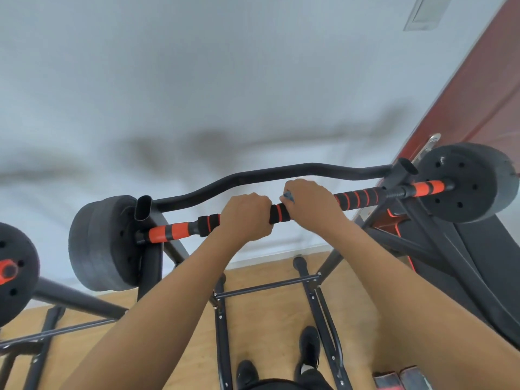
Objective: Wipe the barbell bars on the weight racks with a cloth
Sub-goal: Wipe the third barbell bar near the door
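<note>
Our left hand (244, 218) grasps the black-and-orange foam-sleeved barbell bar (357, 197), which rests across the black steel rack (152, 263). Our right hand (312, 205) clamps a blue cloth (288, 196) round the bar beside it.

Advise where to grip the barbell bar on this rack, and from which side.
Grip the barbell bar on its ribbed black-and-orange middle sleeve, overhand from the near side. It lies level, weight plates close off both ends, and a curved rack bar runs just behind. The left hand grips there; the right hand wraps it with the cloth.
</note>
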The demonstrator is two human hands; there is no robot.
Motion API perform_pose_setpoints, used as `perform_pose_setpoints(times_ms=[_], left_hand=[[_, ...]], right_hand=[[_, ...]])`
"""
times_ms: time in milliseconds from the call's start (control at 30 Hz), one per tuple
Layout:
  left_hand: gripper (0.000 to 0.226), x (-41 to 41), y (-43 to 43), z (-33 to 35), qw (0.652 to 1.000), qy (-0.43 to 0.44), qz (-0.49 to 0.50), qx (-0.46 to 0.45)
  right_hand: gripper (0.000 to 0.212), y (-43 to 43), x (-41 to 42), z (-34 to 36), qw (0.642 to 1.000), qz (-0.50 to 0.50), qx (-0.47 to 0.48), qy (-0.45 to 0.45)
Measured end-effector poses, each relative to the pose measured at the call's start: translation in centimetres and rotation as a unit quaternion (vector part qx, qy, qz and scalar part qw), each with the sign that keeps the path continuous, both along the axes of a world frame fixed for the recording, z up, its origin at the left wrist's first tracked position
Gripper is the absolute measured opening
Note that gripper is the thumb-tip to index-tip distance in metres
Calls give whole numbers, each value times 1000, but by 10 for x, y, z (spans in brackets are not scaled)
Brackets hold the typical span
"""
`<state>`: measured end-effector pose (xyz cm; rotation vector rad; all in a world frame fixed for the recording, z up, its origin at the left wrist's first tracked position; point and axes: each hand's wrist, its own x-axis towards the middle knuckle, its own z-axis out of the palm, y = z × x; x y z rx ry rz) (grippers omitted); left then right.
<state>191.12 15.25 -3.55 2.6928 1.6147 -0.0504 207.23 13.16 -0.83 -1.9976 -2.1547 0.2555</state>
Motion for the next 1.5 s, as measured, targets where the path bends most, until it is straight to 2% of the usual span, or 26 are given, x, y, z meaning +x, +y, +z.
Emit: perform_pose_setpoints(times_ms=[100, 200, 267, 333, 367, 400, 467, 500, 567, 667, 767, 833, 900, 1000, 1100, 1200, 1267, 1333, 1400, 1500], left_hand=[[16, 1, 13, 4, 988, -18, 16, -151], [15, -2, 29, 12, 934, -81, 28, -347], [17, -3, 35, 17, 904, -92, 15, -418], [20, -4, 36, 18, 891, -108, 7, -441], [23, -5, 35, 18, 897, -117, 3, -425], [27, -7, 32, 17, 919, -118, -9, -377], [34, -10, 22, 13, 977, -80, -34, -196], [34, -11, 13, 10, 992, -57, -41, -102], [30, -6, -7, -1, 998, -39, -37, 16], [25, 4, -23, -13, 996, -26, -7, 86], [23, 7, -17, -10, 997, -13, 14, 76], [21, 8, -10, -6, 999, -7, 18, 49], [17, 9, -4, -3, 1000, -5, 25, -2], [16, 9, 5, 4, 994, -15, 38, -106], [18, 8, 15, 5, 984, -28, 36, -171], [23, 8, 16, 3, 978, -37, 30, -201], [22, 7, 19, 4, 979, -39, 28, -199], [23, 6, 19, 4, 978, -42, 33, -203], [27, 6, 17, 5, 979, -39, 37, -196], [29, 7, 16, 3, 981, -38, 35, -187]], right_hand=[[3, -23, -4, -14, 998, -1, 59, 16], [11, -50, -1, -26, 994, -12, 89, 60], [10, -66, 3, -34, 991, -12, 94, 93], [10, -77, 10, -41, 989, 8, 102, 105], [9, -80, 14, -42, 988, 20, 104, 108], [7, -80, 18, -39, 988, 26, 103, 115], [7, -71, 25, -24, 984, 12, 99, 149], [10, -62, 28, -14, 979, -4, 104, 177], [14, -42, 33, 3, 969, -30, 121, 213], [12, -13, 31, 12, 976, -16, 110, 187], [9, -5, 16, -2, 993, 1, 65, 103], [9, -10, 9, -14, 996, 4, 82, 16], [7, -20, 9, -22, 996, 2, 91, -7], [15, -42, 11, -27, 996, 13, 87, 15], [18, -66, 12, -42, 997, 9, 61, 36], [21, -101, 12, -63, 998, 12, -7, 63], [15, -104, 12, -52, 991, -10, 7, 136], [9, -84, 13, -30, 980, -35, 59, 184], [11, -53, 14, -10, 979, -32, 103, 172], [9, -29, 10, -8, 991, -11, 91, 101]])
